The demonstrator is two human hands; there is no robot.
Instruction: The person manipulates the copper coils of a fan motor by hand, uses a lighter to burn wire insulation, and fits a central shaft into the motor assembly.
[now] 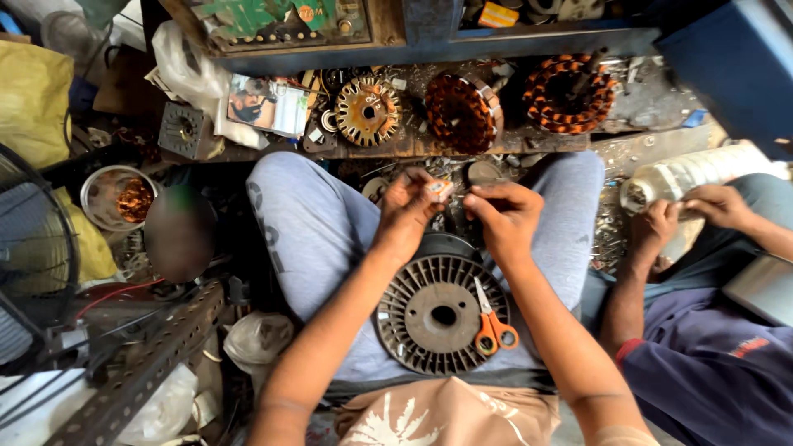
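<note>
My left hand (406, 208) pinches a small orange-and-white object (439, 190), possibly a tape roll, above my lap. My right hand (504, 215) is held close beside it with fingers curled, and seems to pinch something thin that I cannot make out. Below both hands a round grey finned motor housing (429, 318) rests on my thighs. Orange-handled scissors (491, 324) lie on its right side.
Three copper-wound stators (462, 111) lie on the low bench ahead. A metal bowl of copper wire (120, 198) sits at left beside a fan guard (37, 239). At right another person's hands (698, 211) hold a white wrapped cylinder (694, 173).
</note>
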